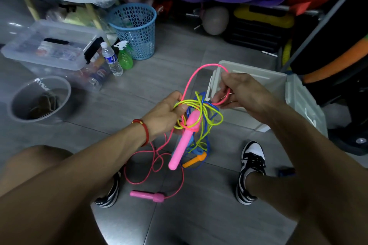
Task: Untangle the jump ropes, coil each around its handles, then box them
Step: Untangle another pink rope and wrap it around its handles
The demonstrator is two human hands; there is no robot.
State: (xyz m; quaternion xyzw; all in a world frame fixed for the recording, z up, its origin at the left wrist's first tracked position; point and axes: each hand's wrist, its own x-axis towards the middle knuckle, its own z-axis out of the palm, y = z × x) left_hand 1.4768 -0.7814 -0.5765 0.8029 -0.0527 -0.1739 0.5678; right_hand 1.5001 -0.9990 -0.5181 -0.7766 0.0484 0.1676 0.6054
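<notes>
A tangle of jump ropes (pixel 201 113) hangs between my hands above the floor: pink, yellow-green and blue cords knotted together. My left hand (pixel 167 113) grips the yellow-green and pink cords at the tangle's left side. My right hand (pixel 239 93) pinches a loop of the pink cord (pixel 191 77) that arches up between both hands. One pink handle (pixel 183 141) dangles from the knot. An orange handle (pixel 194 160) and a blue handle hang behind it. The other pink handle (pixel 147 196) lies on the floor, its cord looping up. A white open box (pixel 264 77) stands behind my right hand.
A blue mesh basket (pixel 133 30), a water bottle (pixel 111 59), a green spray bottle (pixel 124 55) and a clear lidded bin (pixel 53 45) stand at the left. A clear round tub (pixel 39 99) sits nearer. Rolled mats and balls fill the back. My shoes (pixel 252 171) flank the ropes.
</notes>
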